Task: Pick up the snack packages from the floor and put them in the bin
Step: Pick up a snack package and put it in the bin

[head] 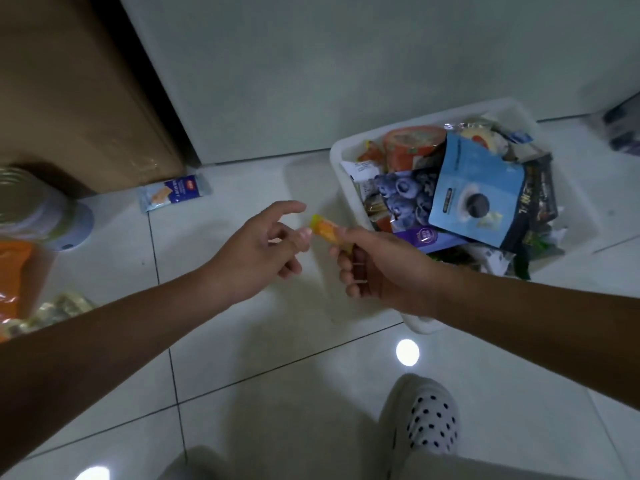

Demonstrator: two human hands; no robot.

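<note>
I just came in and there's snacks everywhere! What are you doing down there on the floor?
A person is tidying snack packages into a white bin on the tiled floor, and it is already piled high. The right hand holds a small orange and yellow packet just beside the bin, with the left hand open and its fingertips touching the packet's end. A blue cracker packet still lies on the floor by the cardboard box, and more packets sit at the far left.

Dim, bluish indoor light; two ceiling-lamp glares on the glossy floor (277,341); edges soft and wide-angle distorted.
</note>
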